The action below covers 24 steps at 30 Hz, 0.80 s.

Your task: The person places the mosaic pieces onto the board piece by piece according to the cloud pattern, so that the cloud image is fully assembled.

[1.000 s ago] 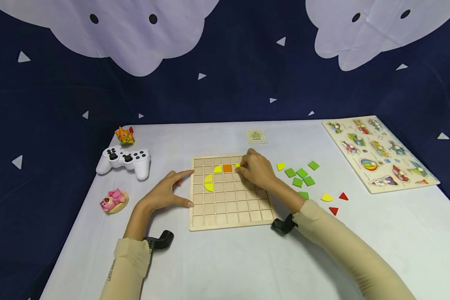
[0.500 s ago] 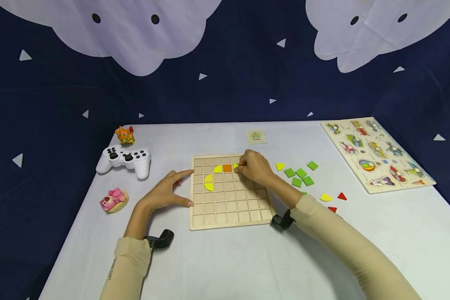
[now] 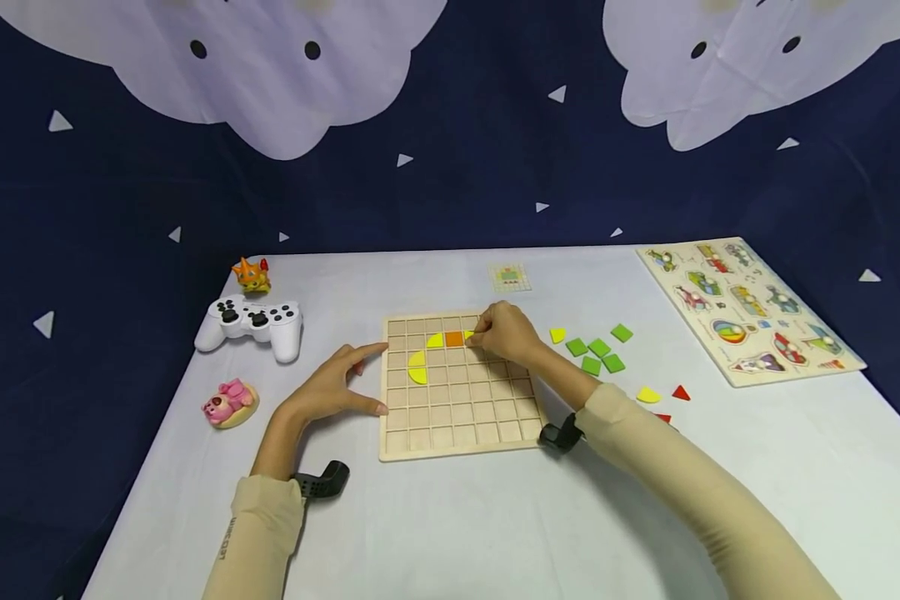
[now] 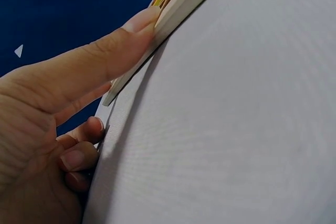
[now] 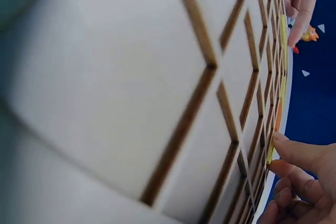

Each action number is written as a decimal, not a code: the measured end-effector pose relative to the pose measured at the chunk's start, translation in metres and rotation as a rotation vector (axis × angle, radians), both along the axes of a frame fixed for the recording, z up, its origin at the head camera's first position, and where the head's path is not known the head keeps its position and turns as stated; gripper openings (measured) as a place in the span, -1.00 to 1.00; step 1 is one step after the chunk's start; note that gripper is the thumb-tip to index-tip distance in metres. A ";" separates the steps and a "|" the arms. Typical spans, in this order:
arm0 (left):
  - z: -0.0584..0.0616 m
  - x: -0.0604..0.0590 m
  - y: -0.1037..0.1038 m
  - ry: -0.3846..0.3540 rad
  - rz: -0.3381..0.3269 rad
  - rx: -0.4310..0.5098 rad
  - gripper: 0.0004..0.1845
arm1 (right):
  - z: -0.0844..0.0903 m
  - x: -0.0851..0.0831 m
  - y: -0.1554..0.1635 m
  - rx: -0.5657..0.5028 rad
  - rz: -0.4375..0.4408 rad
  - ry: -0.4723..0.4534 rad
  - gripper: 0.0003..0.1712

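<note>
Head view: I see the left hand [image 3: 328,385], thumb and forefinger spread, touching the left edge of the board [image 3: 450,417]; toward its far side, the right hand [image 3: 506,335] pinches a yellow piece [image 5: 271,152] beside the orange tile [image 3: 454,339].

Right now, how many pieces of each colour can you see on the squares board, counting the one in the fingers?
Yellow pieces: 4, one of them pinched by the right hand
Orange piece: 1
Total: 5 in view on the wooden board; the hand may hide others.
</note>
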<state>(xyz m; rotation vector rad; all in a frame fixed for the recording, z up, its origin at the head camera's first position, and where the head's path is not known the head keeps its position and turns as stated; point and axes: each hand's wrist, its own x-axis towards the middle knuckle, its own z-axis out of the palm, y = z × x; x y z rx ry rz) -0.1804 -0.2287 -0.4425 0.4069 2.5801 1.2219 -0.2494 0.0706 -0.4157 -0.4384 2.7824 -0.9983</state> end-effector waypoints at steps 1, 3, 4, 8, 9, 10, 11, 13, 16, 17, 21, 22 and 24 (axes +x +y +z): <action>0.000 0.000 0.000 -0.003 -0.001 0.001 0.08 | 0.000 -0.001 0.000 -0.005 0.003 -0.004 -0.86; 0.000 0.000 0.000 -0.005 0.000 0.001 0.08 | 0.001 -0.001 0.000 0.006 0.016 0.003 -0.85; 0.000 0.000 0.000 -0.006 0.000 0.002 0.08 | 0.001 -0.001 0.000 0.020 0.023 0.008 -0.85; 0.000 0.000 0.000 -0.007 0.003 0.000 0.08 | 0.006 0.000 0.001 0.068 0.053 0.024 -0.84; 0.000 0.000 0.000 -0.006 0.003 -0.001 0.08 | 0.008 0.001 0.003 0.073 0.054 0.032 -0.83; 0.000 0.000 0.000 -0.007 0.003 0.000 0.08 | 0.009 0.001 0.005 0.074 0.056 0.042 -0.81; -0.001 0.000 0.000 -0.008 0.003 0.000 0.08 | 0.011 0.002 0.007 0.075 0.056 0.056 -0.79; -0.001 0.000 0.000 -0.006 0.002 0.000 0.08 | 0.015 0.005 0.014 0.068 0.047 0.086 -0.75; 0.000 0.001 0.000 0.001 0.002 -0.002 0.08 | 0.022 0.012 0.029 0.071 0.032 0.138 -0.70; 0.000 0.000 0.001 0.004 0.000 -0.003 0.08 | 0.024 0.015 0.036 0.072 0.025 0.147 -0.69; -0.001 0.000 0.001 0.006 -0.002 -0.016 0.08 | 0.026 0.029 0.071 0.124 -0.009 0.174 -0.66; -0.001 0.000 0.001 0.005 -0.001 -0.016 0.08 | 0.026 0.032 0.080 0.135 -0.020 0.176 -0.65; -0.002 -0.001 0.000 0.001 0.002 -0.017 0.08 | 0.023 0.039 0.101 0.163 -0.047 0.183 -0.65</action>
